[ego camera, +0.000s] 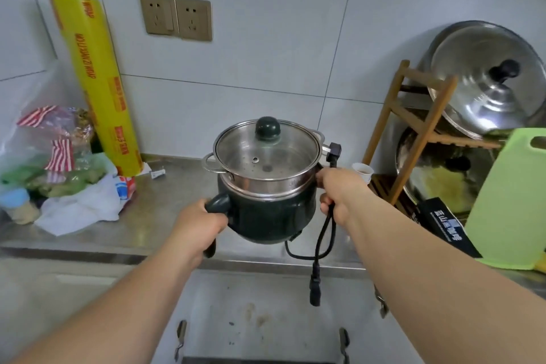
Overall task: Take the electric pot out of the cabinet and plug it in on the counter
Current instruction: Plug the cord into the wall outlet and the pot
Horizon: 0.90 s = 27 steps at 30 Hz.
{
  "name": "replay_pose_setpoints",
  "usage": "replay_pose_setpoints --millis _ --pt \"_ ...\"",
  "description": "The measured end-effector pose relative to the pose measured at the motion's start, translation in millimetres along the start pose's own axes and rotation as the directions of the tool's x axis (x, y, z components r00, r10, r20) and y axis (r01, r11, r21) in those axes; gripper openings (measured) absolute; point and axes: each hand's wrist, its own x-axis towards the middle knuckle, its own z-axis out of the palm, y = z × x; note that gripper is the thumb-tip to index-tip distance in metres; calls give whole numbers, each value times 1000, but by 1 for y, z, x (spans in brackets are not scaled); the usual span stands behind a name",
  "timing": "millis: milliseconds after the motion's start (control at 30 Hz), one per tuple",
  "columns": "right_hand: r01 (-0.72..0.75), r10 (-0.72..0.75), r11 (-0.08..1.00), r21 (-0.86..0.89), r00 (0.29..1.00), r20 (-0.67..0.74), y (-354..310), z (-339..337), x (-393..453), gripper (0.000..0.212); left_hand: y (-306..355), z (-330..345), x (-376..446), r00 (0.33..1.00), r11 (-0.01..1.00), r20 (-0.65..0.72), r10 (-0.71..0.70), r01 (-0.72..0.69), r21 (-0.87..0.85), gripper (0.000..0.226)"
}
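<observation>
- The dark green electric pot point(267, 210), topped by a steel steamer insert and glass lid, is held above the front edge of the stainless steel counter point(165, 204)
- The left hand point(198, 224) has its fingers wrapped around the pot's dark handle
- The right hand point(339, 195) presses the pot's side, fingers closed on the black power cord point(322, 233), whose ends dangle
- Two brass-coloured wall sockets point(177, 16) sit on the tiles above

Pot base: the bottom of the electric pot point(267, 216) is turned away, so contact with the counter point(153, 216) cannot be told.
Right hand point(336, 192): fingertips hidden behind the pot at 3 o'clock.
Cord point(320, 242): upper part hidden in the right hand.
Cutting board point(508, 204): cut by the edge at 3 o'clock.
Black box point(446, 227): print too blurred to read.
Plastic bags point(50, 151): contents unclear at 9 o'clock.
</observation>
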Motion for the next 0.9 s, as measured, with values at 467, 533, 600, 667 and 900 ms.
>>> replay_pose_setpoints --millis 467,533,600,667,900 --pt "191 -208 975 -111 965 -160 -16 42 98 23 -35 34 139 994 994 14 -105 105 -1 9" --pt "139 -146 989 -57 974 -175 -18 41 110 16 -39 46 143 991 991 -3 -135 135 -5 7" --pt "102 -107 994 -34 975 -194 -15 42 117 17 -45 53 143 986 986 -28 -163 163 -17 9" --pt "94 -96 995 -22 977 -191 -12 39 127 18 -50 63 144 981 983 -67 -184 181 -40 13" --pt "49 -47 999 8 982 -183 -5 31 150 15 -52 78 153 968 971 -126 -218 203 -127 14"
